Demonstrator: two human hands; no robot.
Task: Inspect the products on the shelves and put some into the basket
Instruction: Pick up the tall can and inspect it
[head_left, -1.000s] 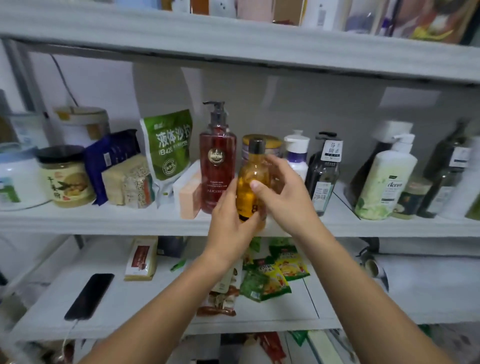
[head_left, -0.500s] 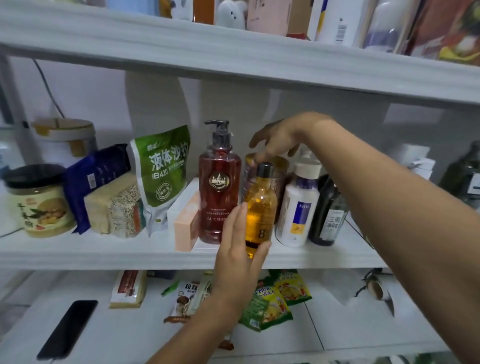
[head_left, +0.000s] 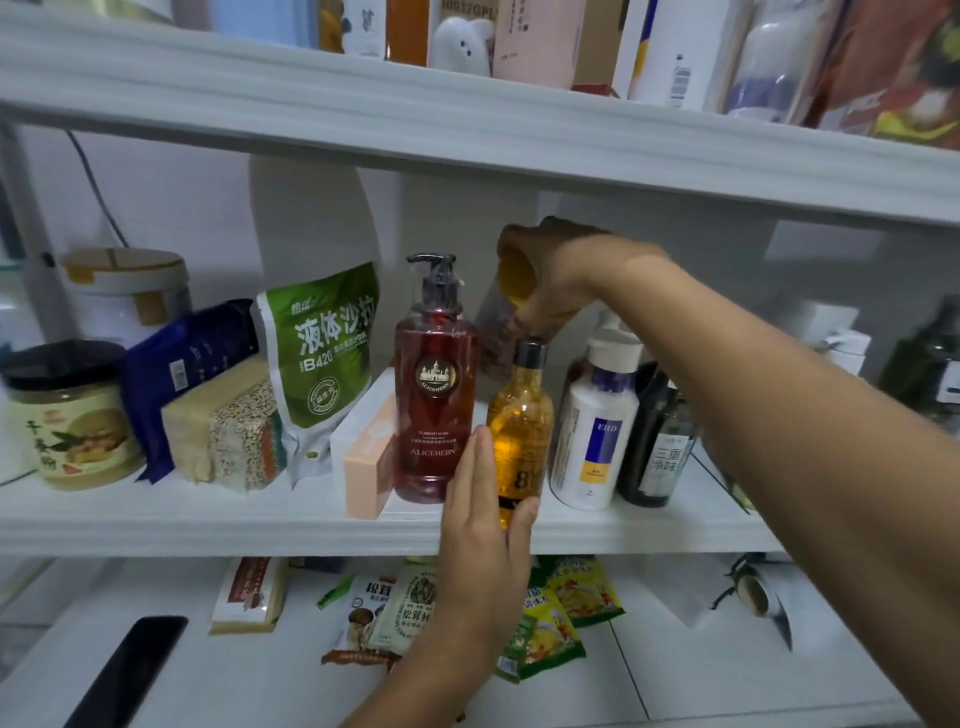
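An amber bottle (head_left: 522, 415) with a black cap stands on the middle shelf (head_left: 208, 519), beside a red pump bottle (head_left: 434, 384). My left hand (head_left: 483, 535) lies against the amber bottle's lower front, fingers straight and thumb at its right side. Behind these bottles my right hand (head_left: 550, 275) grips a jar with a yellow lid (head_left: 501, 322) by its top, lifted and tilted. No basket is in view.
On the same shelf stand a white bottle (head_left: 595, 431), a dark bottle (head_left: 657, 447), a green pouch (head_left: 327, 343), a peach box (head_left: 366, 457), grain bricks (head_left: 228, 431) and a labelled jar (head_left: 72, 415). Sachets (head_left: 545, 618) and a phone (head_left: 130, 670) lie on the lower shelf.
The amber bottle has been set down on the shelf. My right hand let go of it, reached behind and closed on the yellow-lidded jar, lifting it. My left hand's fingers straightened against the bottle.
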